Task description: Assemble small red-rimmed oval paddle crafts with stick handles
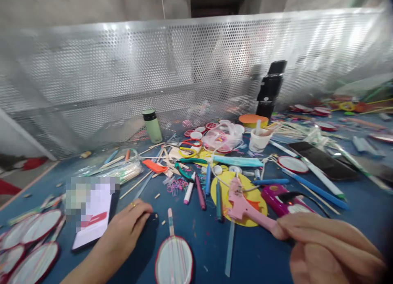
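matt pink plastic glue gun (245, 208), shiny perforated metal screen (123, 79), matt blue tabletop (264, 259).

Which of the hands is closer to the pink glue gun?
Right. The right hand holds the glue gun by its handle end; the left hand rests apart from it, beside the phone.

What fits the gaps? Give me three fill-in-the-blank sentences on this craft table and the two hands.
1. The right hand grips a ____ glue gun by its handle.
2. The glue gun's front end lies over a ____ paper disc.
3. The left hand rests on the ____ table, beside a phone.
Missing words: pink; yellow; blue.
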A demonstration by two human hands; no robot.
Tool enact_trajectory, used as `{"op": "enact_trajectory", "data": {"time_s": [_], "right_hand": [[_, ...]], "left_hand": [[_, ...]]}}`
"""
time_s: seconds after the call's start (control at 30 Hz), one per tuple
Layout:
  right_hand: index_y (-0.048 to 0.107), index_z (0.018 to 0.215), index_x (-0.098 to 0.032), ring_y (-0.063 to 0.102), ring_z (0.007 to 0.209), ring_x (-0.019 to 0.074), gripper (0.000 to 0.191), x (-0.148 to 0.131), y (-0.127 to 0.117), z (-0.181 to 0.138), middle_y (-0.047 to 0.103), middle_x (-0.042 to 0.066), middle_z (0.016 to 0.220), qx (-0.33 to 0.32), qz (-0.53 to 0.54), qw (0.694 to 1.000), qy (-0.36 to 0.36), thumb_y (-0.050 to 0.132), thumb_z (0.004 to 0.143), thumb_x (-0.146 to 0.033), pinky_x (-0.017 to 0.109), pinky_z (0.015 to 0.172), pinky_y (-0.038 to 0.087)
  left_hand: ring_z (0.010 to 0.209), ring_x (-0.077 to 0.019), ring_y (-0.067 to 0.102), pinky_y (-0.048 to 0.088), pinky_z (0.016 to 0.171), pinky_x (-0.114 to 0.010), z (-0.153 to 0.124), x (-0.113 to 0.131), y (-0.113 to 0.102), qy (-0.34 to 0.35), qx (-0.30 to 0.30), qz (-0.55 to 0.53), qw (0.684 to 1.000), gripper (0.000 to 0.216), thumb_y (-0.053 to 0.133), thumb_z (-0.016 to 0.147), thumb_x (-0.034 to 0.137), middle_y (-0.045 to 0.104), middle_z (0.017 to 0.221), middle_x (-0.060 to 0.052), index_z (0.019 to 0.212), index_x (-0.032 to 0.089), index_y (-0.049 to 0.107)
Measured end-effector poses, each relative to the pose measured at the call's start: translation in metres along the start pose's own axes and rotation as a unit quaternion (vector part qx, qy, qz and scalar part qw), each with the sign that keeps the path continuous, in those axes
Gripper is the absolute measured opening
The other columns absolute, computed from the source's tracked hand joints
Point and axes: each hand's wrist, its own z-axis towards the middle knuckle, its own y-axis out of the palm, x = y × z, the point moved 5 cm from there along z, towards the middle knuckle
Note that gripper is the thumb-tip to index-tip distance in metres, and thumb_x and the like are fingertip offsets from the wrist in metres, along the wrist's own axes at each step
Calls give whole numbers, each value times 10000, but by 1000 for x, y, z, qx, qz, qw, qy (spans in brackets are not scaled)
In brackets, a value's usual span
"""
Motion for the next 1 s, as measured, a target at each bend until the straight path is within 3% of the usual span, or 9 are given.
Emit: {"op": "enact_trajectory", "data": {"time_s": [0.1,0.33,0.6,0.7,0.83,0.9,1.0], "right_hand": [[699,966,-332,684,687,221,200,6,6,-9,713,26,777,-35,-17,996,-79,591,822,-242,348,594,546],[688,897,-282,684,717,198,145,-4,17,-5,702,15,826,-42,-6,998,-42,597,823,-197,313,647,546],[664,905,-197,664,757,181,189,-39,40,18,689,36,844,-59,18,995,-82,611,774,-71,290,713,521],[637,866,-171,634,712,157,154,-57,54,35,662,38,782,-102,44,985,-130,579,795,-48,274,687,495],[594,766,-165,552,640,134,123,-67,74,72,589,21,685,-137,24,982,-129,527,846,-99,265,623,424],[587,741,-164,510,606,124,179,-65,90,92,564,15,661,-141,-16,984,-107,483,886,-160,260,608,397],[617,753,-162,553,652,145,241,-54,134,110,622,43,702,-229,-122,964,-55,432,903,-205,267,614,381]], "left_hand": [[831,-164,597,463,768,-274,3,2,-2,-44,-20,2,999,199,404,939,306,626,901,-25,912,225,584],[779,-168,577,432,728,-292,15,2,-5,-105,-35,-2,994,177,425,912,273,635,865,-21,910,210,591],[816,-179,578,406,732,-292,53,1,-9,-88,-41,43,994,153,486,850,236,648,881,-45,883,186,626],[825,-208,580,394,714,-302,71,0,2,-69,-85,90,990,134,534,805,261,645,866,-62,851,177,629],[789,-211,579,368,654,-280,82,2,9,-40,-104,116,987,98,506,703,131,638,797,-63,743,171,587],[738,-193,586,363,616,-261,82,2,8,-38,-102,89,990,136,471,660,85,630,747,-52,698,172,568],[528,-145,561,344,498,-221,79,-6,11,-88,-119,-10,989,164,467,637,79,596,617,-4,727,179,561]]}}
